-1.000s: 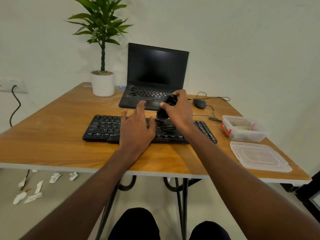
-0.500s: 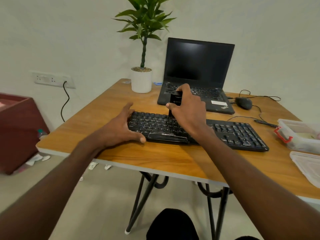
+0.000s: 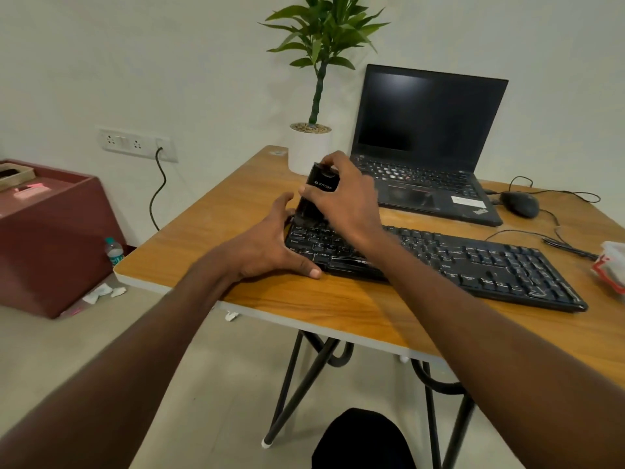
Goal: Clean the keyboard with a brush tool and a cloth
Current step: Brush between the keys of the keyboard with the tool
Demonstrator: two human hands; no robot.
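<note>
Brushing: right hand (image 3: 341,201) is gripping brush tool (image 3: 316,194) over keyboard (image 3: 439,258) left end.
Left hand (image 3: 267,245): is bracing keyboard, fingers loose.
Next: is needing sweeps rightward.

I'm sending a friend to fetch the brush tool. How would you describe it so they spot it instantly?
On the wooden table, find the black keyboard in front of the laptop. At the keyboard's left end, the right hand grips the brush tool upright. It is a glossy black block with a small pale logo, the only thing standing on the keys.
</note>
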